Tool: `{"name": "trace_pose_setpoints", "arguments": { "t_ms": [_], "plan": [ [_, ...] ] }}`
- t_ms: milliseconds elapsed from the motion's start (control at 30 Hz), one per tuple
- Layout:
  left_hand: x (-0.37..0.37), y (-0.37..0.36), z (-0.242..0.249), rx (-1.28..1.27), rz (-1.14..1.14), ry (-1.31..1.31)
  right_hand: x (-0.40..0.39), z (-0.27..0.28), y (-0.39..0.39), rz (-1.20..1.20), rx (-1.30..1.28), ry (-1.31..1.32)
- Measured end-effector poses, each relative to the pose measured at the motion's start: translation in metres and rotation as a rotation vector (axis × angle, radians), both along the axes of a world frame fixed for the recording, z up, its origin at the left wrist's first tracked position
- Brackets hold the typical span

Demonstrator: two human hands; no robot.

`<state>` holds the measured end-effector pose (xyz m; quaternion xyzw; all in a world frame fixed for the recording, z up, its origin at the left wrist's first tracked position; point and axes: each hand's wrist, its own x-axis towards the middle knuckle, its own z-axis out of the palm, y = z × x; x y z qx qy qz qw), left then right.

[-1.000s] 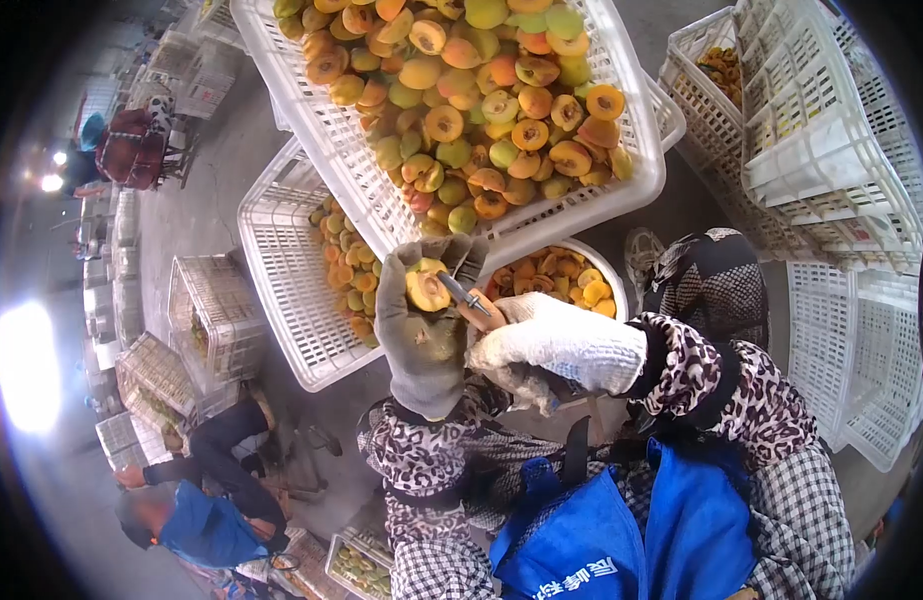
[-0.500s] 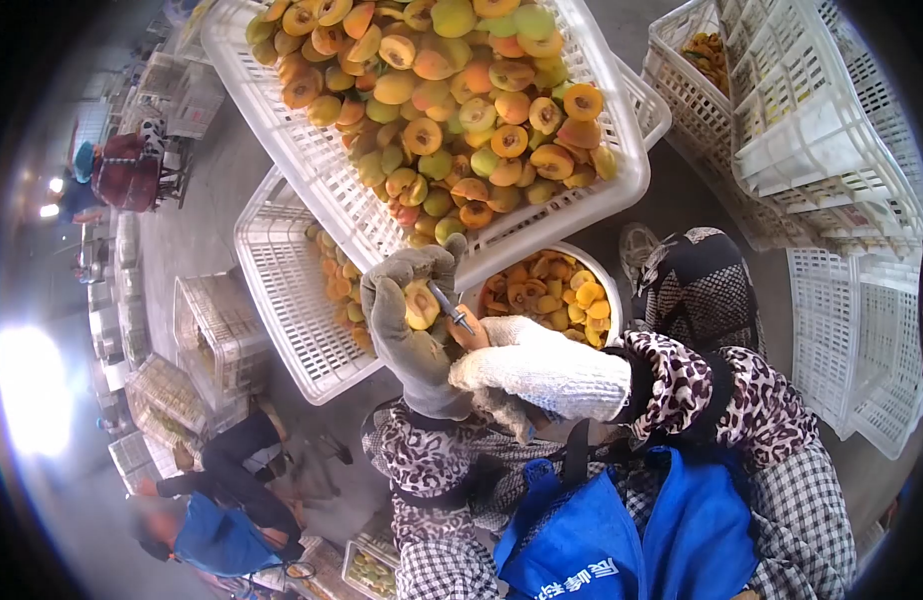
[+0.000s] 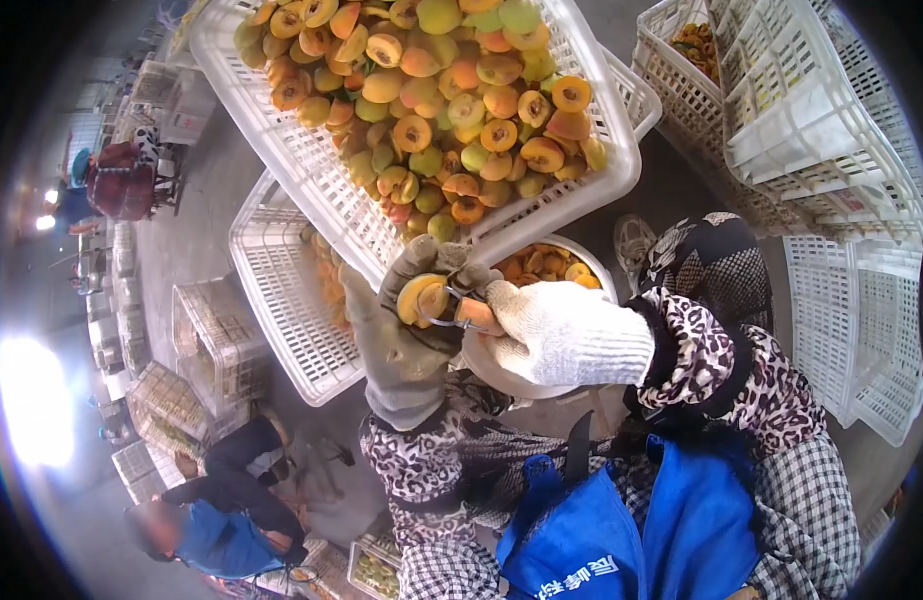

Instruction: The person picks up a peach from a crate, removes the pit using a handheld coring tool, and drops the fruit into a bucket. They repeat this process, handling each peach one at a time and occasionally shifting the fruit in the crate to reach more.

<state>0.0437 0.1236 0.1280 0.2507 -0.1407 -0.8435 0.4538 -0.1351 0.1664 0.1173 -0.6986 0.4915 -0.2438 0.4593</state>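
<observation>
My left hand [image 3: 402, 325], in a grey-brown glove, holds an apricot half [image 3: 422, 300] with its cut side showing. In a white knit glove, my right hand [image 3: 567, 330] is wrapped around the short wooden handle of a pitting tool [image 3: 477, 315]. The tool's curved metal loop meets the fruit's cut face. Just beyond my hands, a white crate [image 3: 322, 170] is heaped with halved apricots [image 3: 452, 110], some with stones in them. Below its near edge stands a white bucket [image 3: 602, 270] of orange fruit pieces [image 3: 547, 265], partly hidden by my right hand.
Another white crate [image 3: 292, 290] with fruit sits at the left, under the heaped one. Stacked white crates [image 3: 822, 130] stand at the right, above another crate [image 3: 852, 330]. A person in blue [image 3: 227, 535] sits at lower left; another in dark red [image 3: 122, 185] is farther off.
My right hand has turned, and the tool's loop now faces the fruit. Both hands have shifted, covering more of the bucket. The view has moved slightly.
</observation>
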Motion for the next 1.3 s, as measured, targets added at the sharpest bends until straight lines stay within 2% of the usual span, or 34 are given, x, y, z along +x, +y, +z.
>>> {"name": "trace_pose_setpoints", "arguments": {
  "t_ms": [67,100,133,200,233,333,367,467,500,533,600,633,667,733,767,833,867,933,967,1033,1067,1133,1167,1200,1233,1267,1300],
  "plan": [
    [-0.008,0.002,0.000,-0.040,0.118,-0.300,0.003,-0.004,0.003,0.023,-0.037,0.092],
    [-0.013,0.003,0.000,-0.062,0.176,-0.448,0.009,-0.020,0.006,-0.050,-0.094,-0.042],
    [-0.021,0.005,0.003,-0.061,0.177,-0.446,0.010,-0.016,0.005,-0.049,-0.094,-0.040],
    [-0.037,0.010,0.010,-0.042,0.350,-0.423,0.010,0.001,-0.002,0.032,0.265,-0.037],
    [-0.036,0.011,0.009,-0.070,0.352,-0.356,0.005,0.013,-0.008,0.061,0.525,-0.170],
    [-0.028,0.011,0.004,0.045,0.309,-0.373,0.004,0.018,-0.008,0.090,0.647,-0.274],
    [-0.029,0.011,0.004,0.051,0.309,-0.373,0.010,0.023,-0.006,0.085,0.421,0.055],
    [-0.035,0.010,0.006,0.148,0.325,-0.432,0.021,0.002,0.002,0.028,0.336,0.093],
    [-0.036,0.009,0.005,0.146,0.336,-0.459,0.009,0.026,-0.009,0.054,0.692,-0.164],
    [-0.036,0.009,0.004,0.145,0.346,-0.486,0.007,0.018,-0.010,0.053,0.693,-0.161],
    [-0.029,0.009,-0.004,0.068,0.308,-0.449,0.005,0.001,-0.011,0.204,0.944,-0.575],
    [-0.027,0.008,-0.006,-0.010,0.271,-0.411,0.004,0.011,-0.010,0.098,0.935,-0.509],
    [-0.027,0.009,-0.007,-0.008,0.271,-0.411,0.003,0.009,-0.010,0.097,0.936,-0.509],
    [-0.038,0.003,0.013,0.302,0.252,-0.514,-0.003,0.003,-0.012,0.204,1.101,-0.655],
    [-0.032,0.003,0.002,0.301,0.253,-0.513,-0.005,0.002,-0.014,0.196,1.207,-0.784],
    [-0.016,0.000,-0.025,-0.077,0.172,-0.244,-0.004,-0.004,-0.012,0.175,1.216,-0.864],
    [-0.012,0.000,-0.031,-0.080,0.173,-0.242,-0.003,-0.009,-0.010,0.154,1.227,-0.946],
    [-0.011,-0.003,-0.028,0.125,0.155,-0.131,-0.001,-0.017,-0.013,0.216,1.186,-0.910],
    [-0.011,-0.002,-0.024,0.118,0.156,-0.130,0.000,-0.016,-0.012,0.208,1.098,-0.844],
    [-0.015,0.002,-0.011,0.255,0.125,-0.237,0.002,-0.025,-0.011,0.256,0.878,-0.688],
    [-0.015,0.003,-0.011,0.248,0.128,-0.234,0.001,-0.028,-0.012,0.259,0.872,-0.684],
    [-0.012,0.004,-0.013,0.346,0.082,-0.257,-0.003,-0.025,-0.017,0.376,0.638,-0.388],
    [-0.010,0.008,-0.017,0.336,0.085,-0.258,-0.008,-0.019,-0.018,0.429,0.559,-0.327],
    [-0.007,0.015,-0.024,-0.132,0.106,-0.750,-0.011,-0.017,-0.012,0.421,0.642,-0.294],
    [-0.006,0.020,-0.025,-0.626,0.127,-1.221,-0.017,-0.012,-0.009,0.497,0.611,-0.245],
    [0.005,0.023,-0.019,-0.639,0.135,-1.225,-0.022,-0.009,-0.006,0.573,0.580,-0.194],
    [0.021,0.022,-0.009,-0.696,0.167,-1.345,-0.025,-0.013,0.003,0.553,0.429,-0.041]
  ]
}}
